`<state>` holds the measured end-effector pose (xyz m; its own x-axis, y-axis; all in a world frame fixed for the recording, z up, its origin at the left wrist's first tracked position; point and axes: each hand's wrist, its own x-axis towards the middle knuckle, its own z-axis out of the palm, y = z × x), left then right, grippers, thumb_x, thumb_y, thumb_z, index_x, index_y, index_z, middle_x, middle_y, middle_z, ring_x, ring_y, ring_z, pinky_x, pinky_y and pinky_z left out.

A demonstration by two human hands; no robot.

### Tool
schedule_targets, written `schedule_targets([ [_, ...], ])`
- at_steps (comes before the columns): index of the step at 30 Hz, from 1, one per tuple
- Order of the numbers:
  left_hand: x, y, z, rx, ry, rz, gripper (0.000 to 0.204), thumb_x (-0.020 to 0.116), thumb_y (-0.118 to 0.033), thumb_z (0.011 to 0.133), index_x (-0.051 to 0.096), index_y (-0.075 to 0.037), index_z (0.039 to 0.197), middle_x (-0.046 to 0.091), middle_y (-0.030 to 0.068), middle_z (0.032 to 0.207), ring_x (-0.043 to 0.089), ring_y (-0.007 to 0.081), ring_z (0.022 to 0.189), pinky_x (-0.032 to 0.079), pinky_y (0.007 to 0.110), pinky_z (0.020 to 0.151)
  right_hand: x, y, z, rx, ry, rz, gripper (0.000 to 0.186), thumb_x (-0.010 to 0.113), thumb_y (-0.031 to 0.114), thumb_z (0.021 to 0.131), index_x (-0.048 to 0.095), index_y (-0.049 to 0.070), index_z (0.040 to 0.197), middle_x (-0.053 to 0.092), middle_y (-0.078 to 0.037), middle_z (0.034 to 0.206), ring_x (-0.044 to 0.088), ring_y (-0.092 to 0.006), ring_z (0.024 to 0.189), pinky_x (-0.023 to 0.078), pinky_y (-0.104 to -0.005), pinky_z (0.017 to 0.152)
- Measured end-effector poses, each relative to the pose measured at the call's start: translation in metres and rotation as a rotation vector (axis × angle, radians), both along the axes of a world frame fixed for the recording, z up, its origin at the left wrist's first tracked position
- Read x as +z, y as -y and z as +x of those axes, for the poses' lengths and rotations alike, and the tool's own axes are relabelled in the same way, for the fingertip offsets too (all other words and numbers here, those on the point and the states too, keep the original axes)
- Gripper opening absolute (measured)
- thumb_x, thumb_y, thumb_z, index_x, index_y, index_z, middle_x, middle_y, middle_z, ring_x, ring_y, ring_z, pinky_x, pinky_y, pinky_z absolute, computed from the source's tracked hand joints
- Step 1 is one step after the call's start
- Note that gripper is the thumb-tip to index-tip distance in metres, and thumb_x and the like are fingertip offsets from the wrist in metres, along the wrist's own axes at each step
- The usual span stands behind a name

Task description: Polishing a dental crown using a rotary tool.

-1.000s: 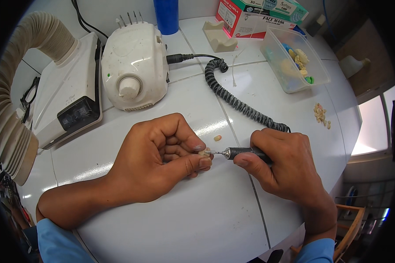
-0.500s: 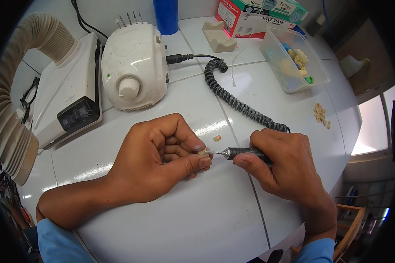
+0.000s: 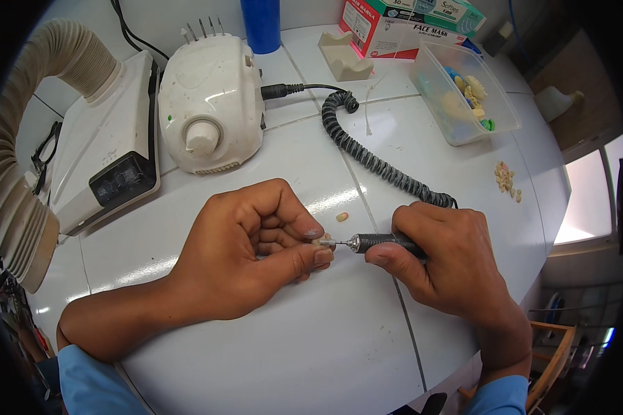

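My left hand [image 3: 242, 242] is closed, thumb and forefinger pinching a small cream tooth-shaped piece [image 3: 322, 241], mostly covered by the fingertips. In my right hand [image 3: 453, 259] is a black rotary handpiece [image 3: 384, 241], held like a pen with the fingers wrapped round it. Its thin metal bur [image 3: 339, 242] points left and meets the piece at my left fingertips; exact contact is too small to make out. Just beyond the fingertips, another tooth-shaped piece [image 3: 342, 217] lies on the white tiled table [image 3: 311, 353].
A coiled cable [image 3: 374, 162] runs from the handpiece to a white control unit [image 3: 211, 104]. Left of that stands a white machine with a ribbed hose [image 3: 17, 152]. Farther right are a clear plastic box [image 3: 457, 131], a small pile of tooth-shaped pieces [image 3: 504, 177] and mask boxes [image 3: 401, 34].
My right hand and the handpiece have shifted very slightly left, toward the pinched piece. My left hand keeps its place and grip.
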<state>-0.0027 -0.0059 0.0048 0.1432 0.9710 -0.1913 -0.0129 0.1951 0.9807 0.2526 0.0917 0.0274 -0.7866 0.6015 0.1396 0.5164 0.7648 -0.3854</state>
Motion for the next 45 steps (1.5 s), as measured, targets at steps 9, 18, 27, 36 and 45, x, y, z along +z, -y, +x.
schedule_targets([
  [9,-0.0008,0.0004,-0.0006,0.002,0.01,0.012,0.019,0.074,0.005,0.101,0.057,0.001,0.106,0.079,0.0209,0.107,0.081,0.0227,0.103,0.067,0.027,0.079,0.0045,0.0016,-0.0011,-0.021,0.012,-0.04,0.05,0.079,0.048,0.099,0.063,0.006,0.077,0.058,-0.008,0.063,0.057,-0.0276,0.051,0.04,-0.0411,0.049],
  [18,-0.0018,0.0003,-0.0007,0.003,0.011,0.0,0.018,0.073,0.006,0.102,0.057,0.001,0.107,0.079,0.0208,0.107,0.081,0.0229,0.104,0.067,0.027,0.079,0.0041,0.0012,-0.001,-0.051,0.012,-0.085,0.05,0.08,0.047,0.098,0.064,0.004,0.078,0.058,-0.012,0.065,0.057,-0.0316,0.053,0.041,-0.0416,0.052],
  [27,-0.0019,0.0005,-0.0004,0.0,0.019,0.006,0.018,0.073,0.007,0.101,0.057,0.0,0.107,0.079,0.0208,0.107,0.081,0.023,0.103,0.067,0.028,0.081,0.0043,0.0016,-0.001,-0.053,0.011,-0.073,0.051,0.08,0.048,0.098,0.063,0.004,0.078,0.058,-0.012,0.064,0.057,-0.0315,0.053,0.041,-0.0416,0.052],
  [36,0.0003,-0.0002,-0.0013,0.001,0.011,-0.013,0.018,0.074,0.006,0.101,0.057,0.0,0.107,0.079,0.0194,0.107,0.081,0.0231,0.105,0.068,0.028,0.081,0.0065,0.0013,-0.0015,-0.057,0.022,-0.102,0.05,0.08,0.047,0.099,0.063,0.004,0.077,0.058,-0.012,0.065,0.057,-0.0316,0.054,0.041,-0.0415,0.052],
  [45,0.0011,-0.0014,0.0007,-0.02,-0.06,0.049,0.03,0.073,0.006,0.101,0.062,0.008,0.129,0.079,0.0155,0.108,0.079,0.0162,0.101,0.065,0.026,0.086,0.0026,-0.0015,0.0011,-0.032,-0.005,-0.061,0.053,0.076,0.051,0.102,0.061,0.008,0.074,0.06,-0.006,0.062,0.059,-0.0249,0.05,0.04,-0.0408,0.048],
])
